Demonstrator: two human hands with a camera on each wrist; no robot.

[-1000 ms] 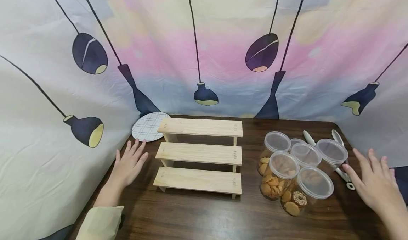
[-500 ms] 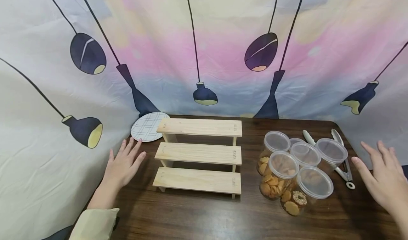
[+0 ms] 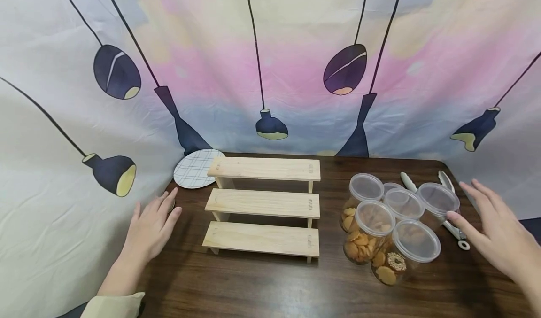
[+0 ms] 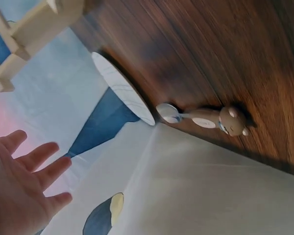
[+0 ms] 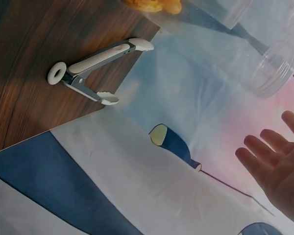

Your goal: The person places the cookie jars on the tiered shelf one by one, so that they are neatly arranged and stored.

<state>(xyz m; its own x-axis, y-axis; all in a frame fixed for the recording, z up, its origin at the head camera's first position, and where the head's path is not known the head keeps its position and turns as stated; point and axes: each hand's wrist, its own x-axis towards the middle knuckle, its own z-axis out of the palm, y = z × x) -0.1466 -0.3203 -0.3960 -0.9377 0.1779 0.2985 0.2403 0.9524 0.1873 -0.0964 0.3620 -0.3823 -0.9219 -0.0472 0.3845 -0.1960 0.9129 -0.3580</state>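
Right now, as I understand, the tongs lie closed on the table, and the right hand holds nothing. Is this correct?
Not quite: the tongs are open, not closed; the right wrist view shows them spread in a V. The rest is right: they lie on the table, and the right hand holds nothing.

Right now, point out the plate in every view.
Head: plate left of centre, its right edge behind the wooden stand.
Left wrist: plate left of centre, seen at a steep slant.
Right wrist: not in it.
Shared landmark: brown table.
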